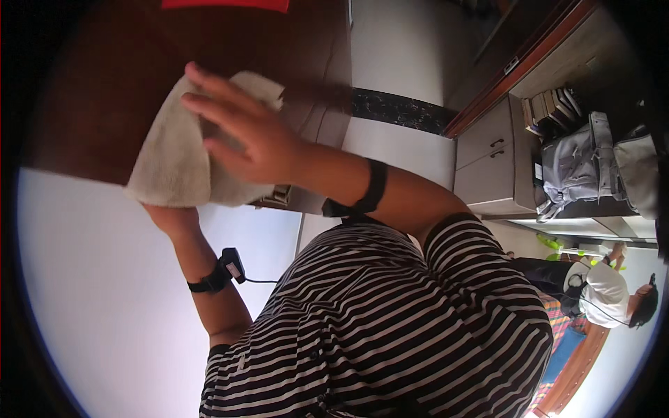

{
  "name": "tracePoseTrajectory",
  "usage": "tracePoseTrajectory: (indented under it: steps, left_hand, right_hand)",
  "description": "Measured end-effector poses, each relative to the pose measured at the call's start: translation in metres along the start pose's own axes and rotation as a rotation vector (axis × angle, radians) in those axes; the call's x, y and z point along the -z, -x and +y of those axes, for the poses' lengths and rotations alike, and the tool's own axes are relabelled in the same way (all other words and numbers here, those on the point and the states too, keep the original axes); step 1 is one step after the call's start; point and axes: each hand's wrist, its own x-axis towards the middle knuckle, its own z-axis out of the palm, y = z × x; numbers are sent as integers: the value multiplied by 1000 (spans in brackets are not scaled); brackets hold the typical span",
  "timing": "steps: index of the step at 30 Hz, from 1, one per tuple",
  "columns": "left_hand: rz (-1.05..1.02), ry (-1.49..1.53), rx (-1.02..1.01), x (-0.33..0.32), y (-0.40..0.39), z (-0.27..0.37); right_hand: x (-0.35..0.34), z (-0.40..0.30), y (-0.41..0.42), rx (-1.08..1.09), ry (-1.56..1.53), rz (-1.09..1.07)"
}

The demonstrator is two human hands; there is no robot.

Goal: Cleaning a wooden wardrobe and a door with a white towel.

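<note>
A beige cloth (172,151) hangs against or near a dark brown wooden surface (99,109). Most of my left hand (170,215) is hidden behind the cloth's lower edge, so its fingers do not show. My right hand (261,141) is in front of the cloth with its fingers spread, pointing left; whether it touches the fabric is unclear. Both forearms wear black straps, and the left one carries a small black device (233,265) with a cable.
A red item (225,5) lies at the top edge. On the right stand a cabinet (483,151) with two handles, a row of books (551,107) and a grey backpack (577,157). Farther off, another person (606,292) in a white top is beside a bed with a checked cover.
</note>
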Motion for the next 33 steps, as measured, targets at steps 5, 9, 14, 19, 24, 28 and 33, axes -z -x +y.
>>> tracePoseTrajectory:
  steps: [5, 9, 14, 19, 24, 28, 33]
  left_hand:
    - [-131, 890, 400, -6, 13, -36]
    - [-182, 609, 365, 18, 23, -76]
    - [-259, 666, 359, 5, 24, -77]
    - [-312, 592, 362, -21, 41, -52]
    - [-502, 730, 306, -51, 84, -83]
    - [-612, 673, 151, -82, 90, -73]
    - [-778, 9, -487, -105, 77, -53]
  right_hand:
    - [-44, 31, 42, -35, -89, -58]
    - [-68, 36, 72, -124, -88, -107]
    - [-63, 37, 96, -217, 109, -89]
    - [-60, 14, 109, -300, 222, -68]
    - [-42, -3, 127, -277, 336, 97]
    - [-17, -31, 128, -320, 371, 228]
    - [21, -75, 91, -519, 208, 323]
